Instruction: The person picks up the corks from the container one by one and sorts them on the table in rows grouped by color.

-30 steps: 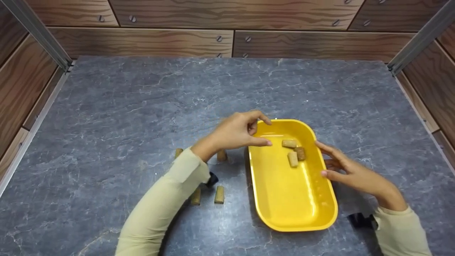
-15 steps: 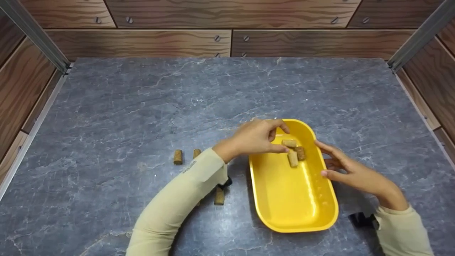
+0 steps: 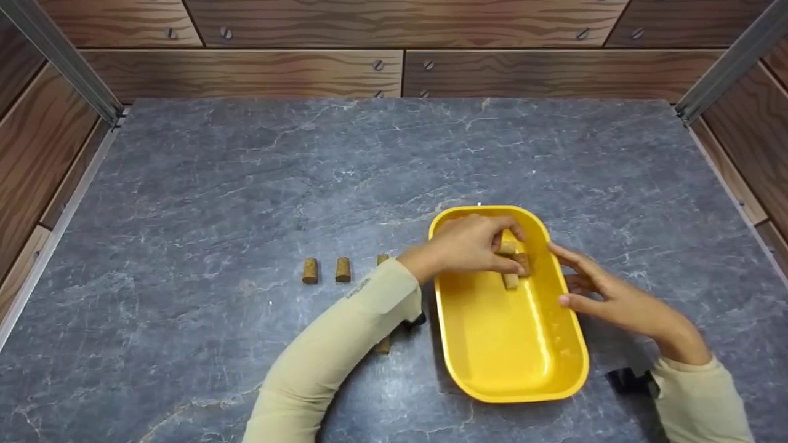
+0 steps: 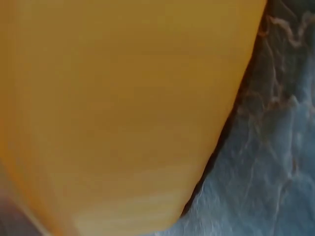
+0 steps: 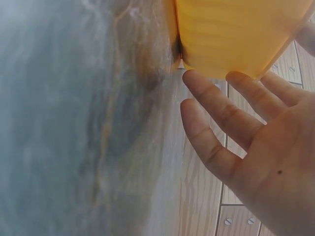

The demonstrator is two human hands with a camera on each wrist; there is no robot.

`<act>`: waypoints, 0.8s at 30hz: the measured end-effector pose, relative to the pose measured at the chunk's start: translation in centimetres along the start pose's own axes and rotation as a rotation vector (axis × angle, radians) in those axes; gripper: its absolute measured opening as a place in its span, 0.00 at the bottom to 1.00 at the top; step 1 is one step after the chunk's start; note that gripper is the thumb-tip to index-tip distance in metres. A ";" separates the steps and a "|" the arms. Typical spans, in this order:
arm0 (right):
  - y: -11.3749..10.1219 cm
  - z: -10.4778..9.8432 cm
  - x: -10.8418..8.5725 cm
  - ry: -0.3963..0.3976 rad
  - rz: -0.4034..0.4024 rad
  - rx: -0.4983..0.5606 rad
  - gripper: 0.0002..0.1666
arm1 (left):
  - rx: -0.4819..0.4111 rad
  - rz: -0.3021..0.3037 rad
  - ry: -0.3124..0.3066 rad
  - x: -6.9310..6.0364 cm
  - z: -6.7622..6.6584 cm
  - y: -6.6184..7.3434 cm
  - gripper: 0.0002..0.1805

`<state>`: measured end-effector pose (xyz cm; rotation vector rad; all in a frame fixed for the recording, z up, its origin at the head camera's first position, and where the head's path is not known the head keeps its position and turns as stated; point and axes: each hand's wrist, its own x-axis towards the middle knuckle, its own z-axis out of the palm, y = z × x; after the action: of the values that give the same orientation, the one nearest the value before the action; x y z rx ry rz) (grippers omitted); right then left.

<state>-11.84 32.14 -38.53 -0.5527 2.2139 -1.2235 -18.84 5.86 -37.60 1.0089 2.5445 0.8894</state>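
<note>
Only my head cam shows three corks in the yellow tray, toward its far right corner. Left hand half open over them, contact unclear; right wrist cam shows right hand spread, fingers against the tray.

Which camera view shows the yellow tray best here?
The head view: most of the yellow tray is visible, rim and inside, though the left hand covers some. Left wrist: only a blurred wall. Right wrist: part of the outside, beside the right hand.
</note>
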 end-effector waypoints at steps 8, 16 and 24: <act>0.1 0.1 0.1 0.013 0.001 0.002 0.41 | 0.017 -0.038 -0.067 1.2 1.1 0.3 0.23; 0.2 0.1 -0.1 0.010 -0.034 0.003 0.41 | 0.034 -0.095 -0.099 1.5 1.8 0.1 0.17; -0.1 0.1 -0.2 0.015 -0.033 0.015 0.41 | 0.069 -0.125 -0.123 1.5 2.0 0.0 0.14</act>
<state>-11.67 32.14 -38.42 -0.5783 2.2143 -1.2644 -19.00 7.77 -39.18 0.8832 2.5179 0.6880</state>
